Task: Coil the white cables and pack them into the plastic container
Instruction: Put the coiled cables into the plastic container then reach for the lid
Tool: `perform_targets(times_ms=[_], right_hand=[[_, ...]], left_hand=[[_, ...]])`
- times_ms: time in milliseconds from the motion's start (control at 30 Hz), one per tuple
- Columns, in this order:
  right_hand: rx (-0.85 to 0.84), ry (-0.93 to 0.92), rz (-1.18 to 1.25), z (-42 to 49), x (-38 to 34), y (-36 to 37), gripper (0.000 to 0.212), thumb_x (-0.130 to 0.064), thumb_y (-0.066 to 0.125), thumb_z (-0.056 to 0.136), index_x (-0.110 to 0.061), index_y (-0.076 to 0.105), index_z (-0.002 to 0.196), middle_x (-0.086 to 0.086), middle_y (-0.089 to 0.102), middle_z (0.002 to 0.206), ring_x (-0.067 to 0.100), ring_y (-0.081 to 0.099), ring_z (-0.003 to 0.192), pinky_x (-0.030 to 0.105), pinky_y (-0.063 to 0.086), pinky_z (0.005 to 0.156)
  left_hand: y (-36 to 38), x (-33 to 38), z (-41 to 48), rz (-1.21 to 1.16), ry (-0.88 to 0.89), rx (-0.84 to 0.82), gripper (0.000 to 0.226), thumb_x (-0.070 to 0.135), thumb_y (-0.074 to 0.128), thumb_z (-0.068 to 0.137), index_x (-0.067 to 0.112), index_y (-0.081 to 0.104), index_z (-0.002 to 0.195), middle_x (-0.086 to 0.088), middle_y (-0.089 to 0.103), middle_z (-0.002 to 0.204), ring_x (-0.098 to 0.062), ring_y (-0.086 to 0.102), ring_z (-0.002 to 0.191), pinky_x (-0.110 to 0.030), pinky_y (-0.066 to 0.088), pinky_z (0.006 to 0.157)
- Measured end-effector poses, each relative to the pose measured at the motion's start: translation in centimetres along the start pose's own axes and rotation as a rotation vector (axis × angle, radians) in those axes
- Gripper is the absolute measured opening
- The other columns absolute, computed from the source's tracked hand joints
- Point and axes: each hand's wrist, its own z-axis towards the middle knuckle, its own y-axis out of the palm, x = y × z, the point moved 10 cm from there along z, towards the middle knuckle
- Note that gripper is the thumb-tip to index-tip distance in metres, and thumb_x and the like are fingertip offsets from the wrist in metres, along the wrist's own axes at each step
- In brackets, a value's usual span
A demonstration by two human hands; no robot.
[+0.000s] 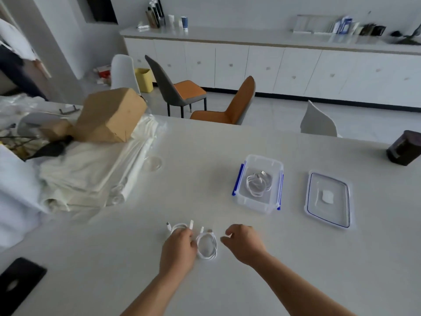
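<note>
Left hand point(178, 246) grips one coiled cable point(176, 226) on the worktop point(205, 156); right hand point(245, 244) hovers loose, empty. A second coil point(206, 246) lies between them (unsecured), likely to spring open if lifted carelessly toward the plastic container point(252, 205).

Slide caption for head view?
Left hand on first coiled cable, right hand beside second coiled cable; third cable in plastic container, lid aside.
</note>
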Motion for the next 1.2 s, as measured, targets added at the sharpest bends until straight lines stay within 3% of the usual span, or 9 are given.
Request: perform_targets(times_ms=[267,467,600,667,767,867,933,1100,1200], right_hand=[[-0.036,0.102,0.045,1.1,-0.2,2.8,0.039,-0.051,0.068,0.082,-0.019,0.069,0.103,0.003,0.072,0.104,0.026,0.067,0.098,0.03,0.051,0.077],[-0.092,0.121,0.033,1.6,-0.8,4.1,0.02,-0.033,0.066,0.078,-0.015,0.071,0.085,0.006,0.073,0.087,0.028,0.069,0.085,0.029,0.05,0.065],[-0.083,0.085,0.016,1.6,-0.8,4.3,0.016,-0.025,0.06,0.071,-0.009,0.062,0.067,0.009,0.062,0.067,0.029,0.057,0.064,0.029,0.039,0.053],[-0.059,0.07,0.041,1.5,-0.7,3.5,0.018,-0.024,0.06,0.072,-0.007,0.06,0.065,0.008,0.057,0.065,0.025,0.048,0.059,0.028,0.036,0.05],[-0.008,0.039,0.079,1.3,-0.7,0.7,0.02,-0.025,0.064,0.078,-0.016,0.057,0.062,0.002,0.061,0.067,0.021,0.052,0.061,0.025,0.033,0.046],[0.065,0.005,0.103,1.3,-0.7,-3.0,0.017,-0.026,0.065,0.08,-0.014,0.064,0.068,0.003,0.069,0.07,0.021,0.06,0.065,0.027,0.042,0.051],[0.123,0.007,0.114,1.5,-0.3,-5.9,0.019,-0.028,0.066,0.082,-0.014,0.067,0.07,0.0,0.07,0.069,0.02,0.063,0.066,0.029,0.047,0.056],[0.295,0.063,0.131,3.2,2.6,-12.9,0.022,-0.033,0.066,0.081,-0.015,0.069,0.069,0.001,0.069,0.063,0.022,0.065,0.065,0.034,0.053,0.058],[0.346,0.122,0.072,5.3,4.3,-15.9,0.022,-0.033,0.063,0.078,-0.013,0.067,0.068,0.004,0.067,0.062,0.025,0.064,0.064,0.033,0.051,0.053]], left_hand=[[1.9,-1.9,-1.9,-0.052,-0.189,0.015,0.023,0.029,0.06,0.092,0.013,0.069,0.105,-0.005,0.075,0.106,-0.029,0.067,0.104,-0.033,0.047,0.08],[2.8,-2.6,-2.1,-0.203,-0.36,0.006,0.022,0.029,0.064,0.086,0.014,0.059,0.07,-0.01,0.075,0.088,-0.035,0.067,0.094,-0.03,0.039,0.066],[3.2,-2.8,-2.1,-0.264,-0.425,-0.015,0.023,0.034,0.065,0.086,0.013,0.072,0.077,-0.006,0.077,0.086,-0.031,0.069,0.09,-0.027,0.041,0.065],[4.4,-3.0,-2.2,-0.364,-0.479,-0.062,0.023,0.033,0.066,0.083,0.014,0.074,0.072,-0.005,0.076,0.074,-0.03,0.071,0.079,-0.028,0.052,0.067],[5.9,-2.0,-2.2,-0.641,-0.539,-0.12,0.026,0.021,0.067,0.082,0.009,0.07,0.059,-0.006,0.066,0.051,-0.029,0.062,0.048,-0.041,0.06,0.057],[5.7,0.5,-0.8,-0.769,-0.51,-0.118,0.025,0.011,0.066,0.086,0.002,0.07,0.064,-0.006,0.061,0.049,-0.022,0.053,0.044,-0.034,0.053,0.051],[5.0,2.8,0.8,-0.78,-0.447,-0.102,0.024,0.014,0.068,0.086,0.004,0.071,0.064,-0.004,0.062,0.049,-0.022,0.054,0.044,-0.039,0.056,0.052],[2.8,10.5,5.8,-0.563,-0.192,-0.074,0.024,0.041,0.065,0.073,0.018,0.071,0.068,-0.002,0.068,0.055,-0.032,0.068,0.06,-0.041,0.059,0.06],[2.0,14.9,8.5,-0.373,-0.08,-0.048,0.026,0.037,0.065,0.081,0.014,0.067,0.069,-0.005,0.066,0.062,-0.033,0.062,0.069,-0.03,0.044,0.056]])
